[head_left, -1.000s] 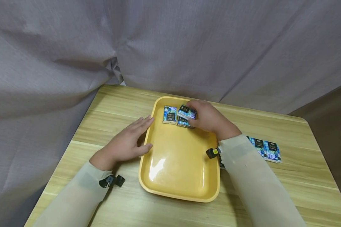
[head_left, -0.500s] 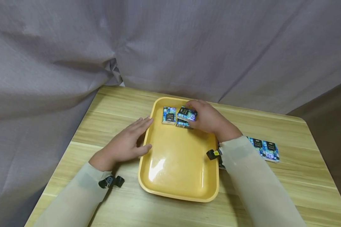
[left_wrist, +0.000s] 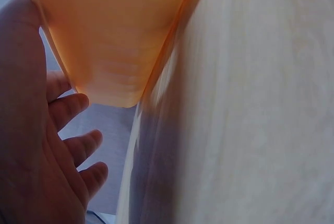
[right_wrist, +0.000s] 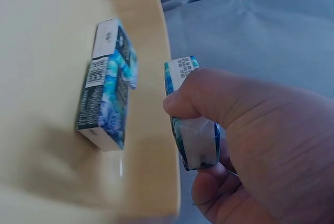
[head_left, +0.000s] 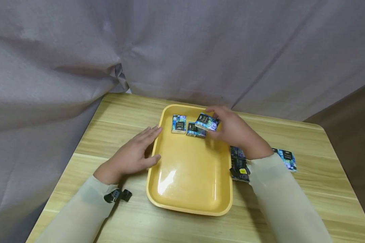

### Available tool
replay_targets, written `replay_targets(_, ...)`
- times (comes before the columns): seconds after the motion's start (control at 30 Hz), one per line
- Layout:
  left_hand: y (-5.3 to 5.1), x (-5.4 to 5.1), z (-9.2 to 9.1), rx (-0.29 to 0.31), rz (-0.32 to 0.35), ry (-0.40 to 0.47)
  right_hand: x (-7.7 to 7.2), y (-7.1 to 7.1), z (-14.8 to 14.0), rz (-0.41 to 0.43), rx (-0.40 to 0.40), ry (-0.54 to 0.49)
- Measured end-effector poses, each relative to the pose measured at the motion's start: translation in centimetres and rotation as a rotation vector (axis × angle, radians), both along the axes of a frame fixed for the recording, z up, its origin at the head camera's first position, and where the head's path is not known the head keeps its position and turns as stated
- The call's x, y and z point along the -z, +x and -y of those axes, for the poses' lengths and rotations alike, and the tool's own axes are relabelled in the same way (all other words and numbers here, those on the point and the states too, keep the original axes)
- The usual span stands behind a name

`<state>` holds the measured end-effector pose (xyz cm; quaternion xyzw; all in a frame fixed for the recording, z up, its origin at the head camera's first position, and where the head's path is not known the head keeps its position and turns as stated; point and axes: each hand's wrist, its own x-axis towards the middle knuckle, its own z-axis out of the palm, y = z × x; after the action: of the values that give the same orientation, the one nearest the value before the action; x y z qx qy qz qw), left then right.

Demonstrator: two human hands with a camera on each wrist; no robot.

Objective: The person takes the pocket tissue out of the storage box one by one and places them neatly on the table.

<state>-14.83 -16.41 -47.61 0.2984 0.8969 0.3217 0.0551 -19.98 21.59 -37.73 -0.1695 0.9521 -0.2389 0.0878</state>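
My right hand (head_left: 235,130) pinches a small blue floral tissue pack (head_left: 207,122) between thumb and fingers, above the far right part of the yellow tray (head_left: 188,175). In the right wrist view the held tissue pack (right_wrist: 195,135) shows its pale end, with the thumb pressed across it. Two similar packs lie inside the tray: an upright-facing left pack (head_left: 178,124) and a right pack (head_left: 196,130), partly hidden under the held one. My left hand (head_left: 132,153) rests against the tray's left rim, fingers extended. In the left wrist view its fingers (left_wrist: 78,148) spread beside the tray wall (left_wrist: 109,41).
Several more packs (head_left: 238,158) lie on the wooden table (head_left: 316,189) right of the tray, partly hidden by the right wrist. Another pack (head_left: 288,159) shows beyond the right sleeve. A grey curtain (head_left: 182,50) hangs behind the table's far edge.
My right hand has moved right with its pack, uncovering more of the pack beneath and the packs beside the tray. The left hand stays at the rim.
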Motion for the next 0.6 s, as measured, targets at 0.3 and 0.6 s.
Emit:
replay_targets(0.3, -0.2, 0.0, 0.1, 0.001, -0.016, 0.009, -1.3, 2.4, -1.6, -0.077, 0.022, 0.009)
replay_targets(0.6, -0.3, 0.2, 0.1, 0.000, -0.016, 0.013, -1.7, 5.5, -4.2, -0.177, 0.071, 0.025)
